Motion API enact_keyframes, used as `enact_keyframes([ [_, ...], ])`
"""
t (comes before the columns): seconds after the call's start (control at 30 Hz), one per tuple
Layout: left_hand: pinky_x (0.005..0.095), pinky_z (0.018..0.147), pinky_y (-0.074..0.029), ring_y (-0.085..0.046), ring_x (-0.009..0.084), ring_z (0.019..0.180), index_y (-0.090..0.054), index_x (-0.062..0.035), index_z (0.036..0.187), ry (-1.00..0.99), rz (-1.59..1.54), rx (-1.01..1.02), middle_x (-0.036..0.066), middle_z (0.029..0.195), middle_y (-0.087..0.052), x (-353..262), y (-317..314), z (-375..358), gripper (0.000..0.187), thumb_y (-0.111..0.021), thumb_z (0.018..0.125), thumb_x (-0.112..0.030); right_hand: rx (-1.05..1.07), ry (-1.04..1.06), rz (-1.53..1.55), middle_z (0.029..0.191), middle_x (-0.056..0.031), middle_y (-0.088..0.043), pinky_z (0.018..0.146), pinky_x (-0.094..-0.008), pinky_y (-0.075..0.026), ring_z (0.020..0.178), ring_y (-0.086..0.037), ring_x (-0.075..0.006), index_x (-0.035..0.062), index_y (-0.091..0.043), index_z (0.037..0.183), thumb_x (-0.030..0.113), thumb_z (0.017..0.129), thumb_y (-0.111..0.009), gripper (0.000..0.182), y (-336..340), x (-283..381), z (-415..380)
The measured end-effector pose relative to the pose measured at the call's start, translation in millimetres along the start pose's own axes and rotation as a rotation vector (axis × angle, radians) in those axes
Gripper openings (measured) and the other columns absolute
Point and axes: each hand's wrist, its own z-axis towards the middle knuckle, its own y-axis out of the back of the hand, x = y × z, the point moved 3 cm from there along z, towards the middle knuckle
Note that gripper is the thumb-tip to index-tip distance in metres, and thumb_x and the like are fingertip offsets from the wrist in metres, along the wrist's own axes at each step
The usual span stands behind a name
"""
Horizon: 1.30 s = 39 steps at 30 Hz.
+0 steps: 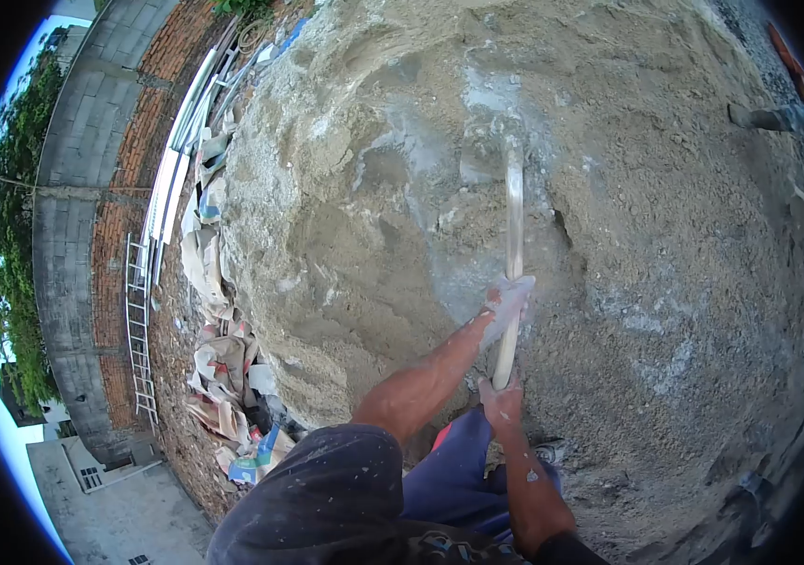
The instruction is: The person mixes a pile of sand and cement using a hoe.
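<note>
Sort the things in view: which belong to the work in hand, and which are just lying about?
In use:
- handle, gripped by left hand and right hand
- sand

Apparently just lying about:
- ladder
- crumpled sacks
- long white strips

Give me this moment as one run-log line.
left hand: grips handle, partway up | right hand: grips handle's near end | handle's far end: at sand, tool head unclear | other person's leg: far right
</note>
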Motion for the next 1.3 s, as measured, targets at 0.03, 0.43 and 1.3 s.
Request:
enact_keyframes([
  [0.03,0.0275,0.037,-0.038,-0.049,0.0099,0.044,-0.054,-0.0098,0.076,-0.041,-0.017,-0.006,-0.001,0.056,-0.05,-14.2,0.7,-11.2,0.026,-0.067,0.084,-0.03,0.002,0.035,0.021,0.061,-0.0063,-0.058,0.048,-0.0349,-0.044,0.051,-0.056,-0.0169,-0.0007,-0.055,0.086,0.018,0.079,-0.068,0.024,1.5,3.7,3.0],
  [0.43,0.039,0.047,-0.044,-0.056,0.0213,0.049,-0.06,0.0028,0.075,-0.489,0.422,-0.377,0.01,0.06,-0.059,-268.7,153.3,-12.8,0.024,-0.065,0.079,-0.021,0.939,-0.558,1.393,0.069,0.0011,-0.05,0.039,-0.0235,-0.032,0.056,-0.049,-0.0097,0.0112,-0.049,0.091,0.014,0.084,-0.065,0.018,-45.7,272.6,160.7],
  [1.3,0.0242,0.035,-0.041,-0.048,0.0078,0.044,-0.053,-0.0095,0.085,0.049,-0.098,-0.03,-0.002,0.061,-0.051,30.8,-11.9,-27.7,0.019,-0.067,0.086,-0.022,0.393,-0.647,0.458,0.063,-0.0021,-0.054,0.043,-0.0271,-0.038,0.049,-0.051,-0.011,0.0031,-0.05,0.098,0.009,0.08,-0.068,0.027,24.6,1.9,-26.8],
])
